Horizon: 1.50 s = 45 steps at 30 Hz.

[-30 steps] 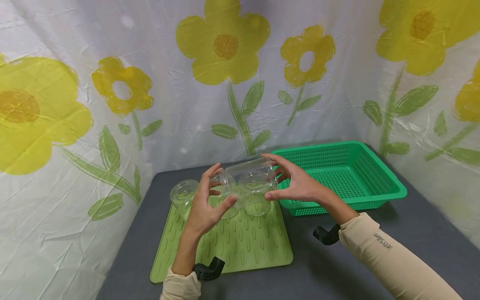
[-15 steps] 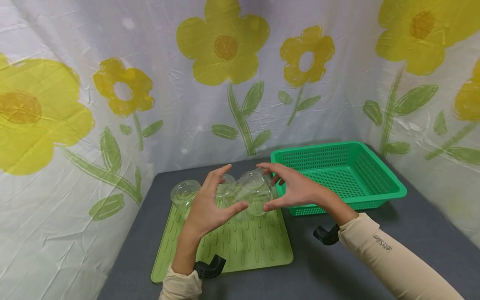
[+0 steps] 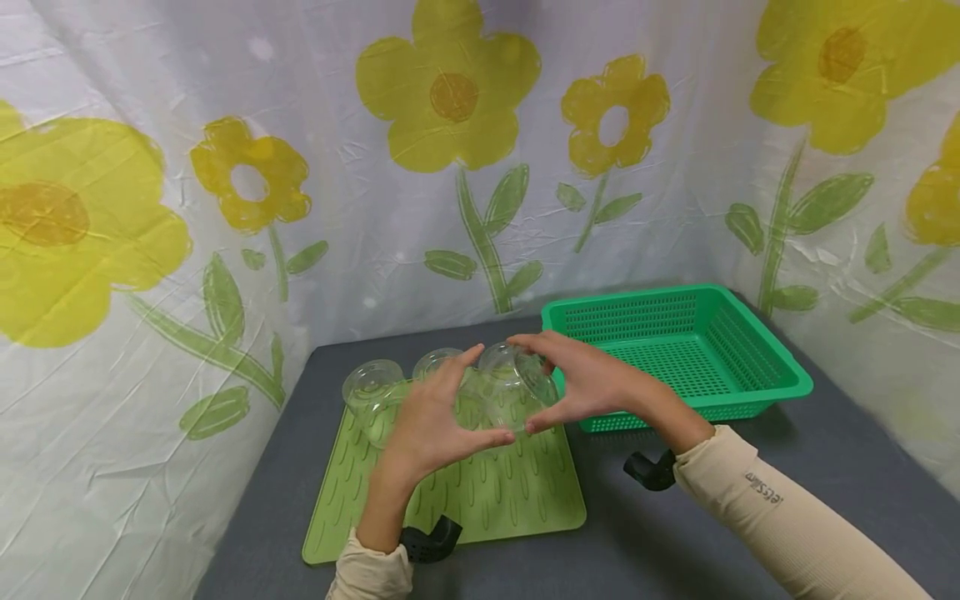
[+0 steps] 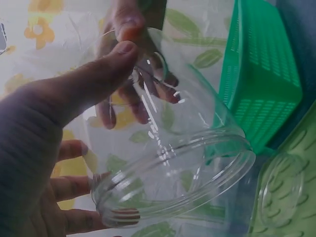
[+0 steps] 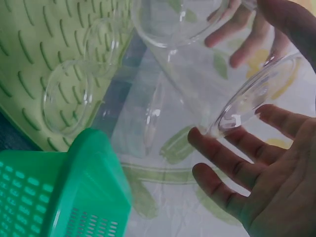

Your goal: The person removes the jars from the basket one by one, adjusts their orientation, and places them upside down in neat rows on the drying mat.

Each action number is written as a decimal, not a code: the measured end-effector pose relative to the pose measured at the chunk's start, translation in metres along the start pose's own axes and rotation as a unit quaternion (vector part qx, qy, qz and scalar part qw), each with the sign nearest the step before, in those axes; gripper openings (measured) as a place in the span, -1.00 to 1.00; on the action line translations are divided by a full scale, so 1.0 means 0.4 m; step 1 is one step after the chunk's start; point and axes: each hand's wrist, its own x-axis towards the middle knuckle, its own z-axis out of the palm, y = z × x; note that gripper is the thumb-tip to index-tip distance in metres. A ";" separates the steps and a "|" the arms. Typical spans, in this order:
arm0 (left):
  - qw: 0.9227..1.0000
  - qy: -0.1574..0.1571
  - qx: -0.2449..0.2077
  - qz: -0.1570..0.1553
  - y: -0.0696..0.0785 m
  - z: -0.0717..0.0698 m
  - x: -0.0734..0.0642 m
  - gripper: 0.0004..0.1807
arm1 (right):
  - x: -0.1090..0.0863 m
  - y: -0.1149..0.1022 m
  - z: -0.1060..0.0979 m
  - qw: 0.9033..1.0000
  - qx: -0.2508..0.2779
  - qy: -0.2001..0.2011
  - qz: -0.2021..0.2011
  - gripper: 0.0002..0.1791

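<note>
Between both hands, a clear plastic jar [image 4: 163,153] is held on its side above a light-green ridged mat [image 3: 517,492]. My left hand [image 3: 435,421] grips it near the threaded mouth, fingertips by the rim and thumb along the wall. At the opposite end, my right hand [image 3: 581,375] holds the round base [image 5: 252,96] between thumb and fingers. Behind the hands, more clear jars stand on the mat: one at the left [image 3: 371,379], one in the middle [image 3: 435,361], one at the right [image 3: 497,362]. The held jar's outline blends with them in the head view.
A green perforated basket [image 3: 772,350] sits at the back right of the grey table [image 3: 675,542], close to my right hand. A flower-printed curtain [image 3: 360,233] encloses the back and sides. Black wrist mounts [image 3: 431,540] stick out below the hands.
Both hands have lowered slightly with the jar. My left hand has shifted right, and the jar has turned in the hands. The standing jars and basket have stayed put.
</note>
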 end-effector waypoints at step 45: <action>0.980 0.155 -0.124 0.014 -0.039 0.039 -0.040 0.11 | 0.038 0.003 0.065 0.983 0.151 0.100 -0.028 0.12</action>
